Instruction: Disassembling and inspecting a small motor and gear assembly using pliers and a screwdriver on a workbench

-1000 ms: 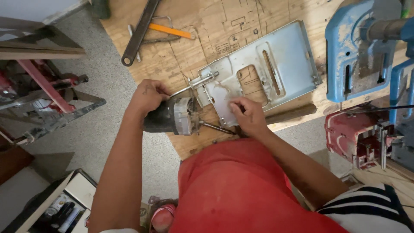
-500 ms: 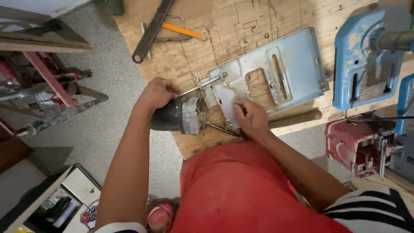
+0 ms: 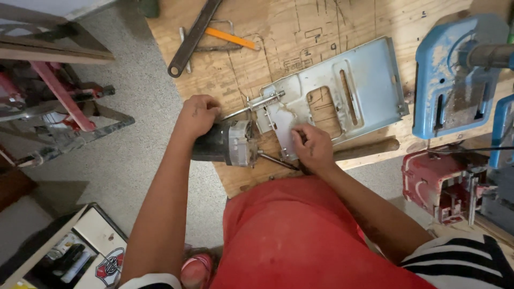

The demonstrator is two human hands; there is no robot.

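Observation:
My left hand grips the black rear end of a small electric motor that lies at the near edge of a plywood board. The motor's grey front end meets a pale blue metal base plate with a rectangular cut-out and slots. My right hand rests on the near edge of that plate, fingers bent around a thin dark tool whose shaft points toward the motor. My red shirt covers the board's near edge.
A long black metal bar and an orange pencil lie at the board's far left. A blue machine housing and a red housing sit to the right. A pink-and-grey metal frame stands on the floor at left.
The view has shifted slightly. Both hands stay on the motor and plate; the right hand has moved a little along the plate's near edge.

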